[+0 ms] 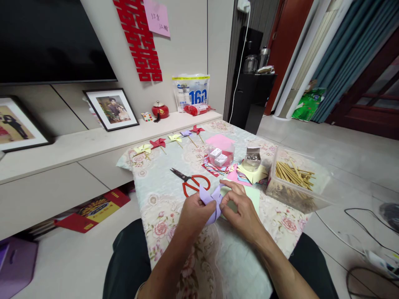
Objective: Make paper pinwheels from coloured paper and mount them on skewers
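Hands met over the middle of the table, seen from the head camera, and both were on the same piece of purple paper (211, 204). The left hand (195, 212) pinched the paper's left side, thumb on top and fingers curled shut beneath it. The right hand (241, 211) pinched the right side, thumb and forefinger pressed on a folded flap while the other fingers arched loosely above. That paper was bent into curved flaps and was held just above the flowered tablecloth (162, 195), near the front edge by the person's knees. Just behind the hands lay red-handled scissors (190, 181), blades pointing left, apart from the paper. A pale green sheet (253, 196) lay flat under and beside the right hand. Farther back stood a small clear tub (220, 154) with white blocks in it, on a scatter of coloured paper squares (246, 173). Beside that stood a little glass jar (252, 159), and to the right a clear box of wooden sticks (293, 179) sat at the table's edge. Along the far edge lay a row of finished pinwheels (170, 140), yellow, red and purple, each on a stick. Beyond the table ran a low shelf with a framed photograph (111, 109) leaning against the wall.
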`<state>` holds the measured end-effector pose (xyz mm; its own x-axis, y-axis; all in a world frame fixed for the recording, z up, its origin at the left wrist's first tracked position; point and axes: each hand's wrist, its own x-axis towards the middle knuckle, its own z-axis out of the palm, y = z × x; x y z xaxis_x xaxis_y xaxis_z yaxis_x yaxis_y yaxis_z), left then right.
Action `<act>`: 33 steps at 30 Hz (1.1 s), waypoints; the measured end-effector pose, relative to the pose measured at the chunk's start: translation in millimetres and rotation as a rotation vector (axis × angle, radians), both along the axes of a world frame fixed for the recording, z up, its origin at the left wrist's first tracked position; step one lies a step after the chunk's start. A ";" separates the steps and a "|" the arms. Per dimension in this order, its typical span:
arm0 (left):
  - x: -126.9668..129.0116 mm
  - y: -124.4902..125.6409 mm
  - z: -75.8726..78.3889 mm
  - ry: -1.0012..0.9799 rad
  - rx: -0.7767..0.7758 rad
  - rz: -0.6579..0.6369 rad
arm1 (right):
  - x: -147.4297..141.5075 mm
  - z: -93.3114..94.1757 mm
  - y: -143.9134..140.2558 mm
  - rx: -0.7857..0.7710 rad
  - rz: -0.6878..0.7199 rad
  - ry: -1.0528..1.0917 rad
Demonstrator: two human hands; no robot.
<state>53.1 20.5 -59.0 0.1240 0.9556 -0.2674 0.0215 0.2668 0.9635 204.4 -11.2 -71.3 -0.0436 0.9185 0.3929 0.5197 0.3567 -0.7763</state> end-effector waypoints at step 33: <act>-2.4 -2.4 -11.0 0.084 0.094 -0.025 | -1.8 3.4 -0.6 -0.082 0.027 0.003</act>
